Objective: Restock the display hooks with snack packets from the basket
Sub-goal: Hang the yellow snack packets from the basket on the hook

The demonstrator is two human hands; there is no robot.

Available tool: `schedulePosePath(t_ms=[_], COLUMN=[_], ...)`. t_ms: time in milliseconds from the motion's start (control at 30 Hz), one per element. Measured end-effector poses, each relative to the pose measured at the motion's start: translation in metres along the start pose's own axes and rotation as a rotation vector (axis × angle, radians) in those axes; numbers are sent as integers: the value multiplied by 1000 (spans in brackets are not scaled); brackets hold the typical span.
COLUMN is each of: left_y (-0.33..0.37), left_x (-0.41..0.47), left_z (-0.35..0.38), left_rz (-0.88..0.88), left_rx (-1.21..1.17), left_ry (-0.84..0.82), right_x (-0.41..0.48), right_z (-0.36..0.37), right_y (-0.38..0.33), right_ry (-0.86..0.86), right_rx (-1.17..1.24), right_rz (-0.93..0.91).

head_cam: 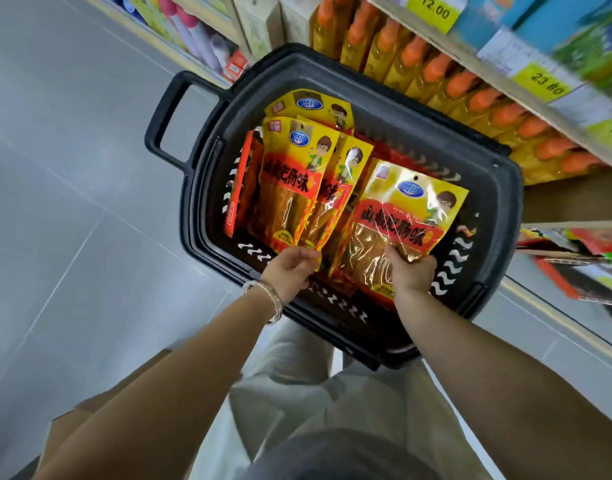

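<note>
top right is motion-blurred: the shelf [465, 46] and the boxes on it smear, only the yellow price tags [434, 10] half readable. btm of the basket [332, 71] is hidden under stock, and its near rim is crossed by both forearms. left hand [290, 268] shows its back, so most of its fingers [306, 254] tuck out of sight. they're clamped w/ the thumb on the btm edge of two fanned yellow snack packets [290, 181], held tilted over the basket's left half. right hand [412, 271]: thumb on top, fingers curled under, gripping the btm edge of a single glossy packet [401, 216] over the right half; glare wipes out part of its print. more stock lies beneath: a far yellow packet [311, 105] at the back end, a red packet [240, 181] on edge by the left wall, the rest mostly covered. basket handle [166, 119] sticks out left over the grey floor [72, 168]. orange-capped bottles [436, 71] in a row just beyond the basket. bracelet [266, 299] on the left wrist. pale trousers [297, 393] below, cut off by the frame edge.
</note>
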State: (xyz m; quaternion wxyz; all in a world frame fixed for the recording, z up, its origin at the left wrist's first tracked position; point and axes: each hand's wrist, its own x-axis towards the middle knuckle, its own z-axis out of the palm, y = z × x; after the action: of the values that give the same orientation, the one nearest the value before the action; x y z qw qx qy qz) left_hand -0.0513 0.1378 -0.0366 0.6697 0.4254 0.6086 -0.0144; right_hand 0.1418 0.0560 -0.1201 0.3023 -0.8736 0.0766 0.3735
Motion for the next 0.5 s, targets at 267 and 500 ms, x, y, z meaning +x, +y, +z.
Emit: schedulePosePath(t_ms=[267,500], left_y=[21,47], left_x=[-2,4], left_z=[-22,-31], left_rz=[7,57], left_rx=[74,7], left_ry=[-1,73], right_x=[-55,-86], right_z=[-49,-15], right_y=[-29,-52], right_ry=[-161,-690], right_rx=[270,158], right_rz=[-180,-138])
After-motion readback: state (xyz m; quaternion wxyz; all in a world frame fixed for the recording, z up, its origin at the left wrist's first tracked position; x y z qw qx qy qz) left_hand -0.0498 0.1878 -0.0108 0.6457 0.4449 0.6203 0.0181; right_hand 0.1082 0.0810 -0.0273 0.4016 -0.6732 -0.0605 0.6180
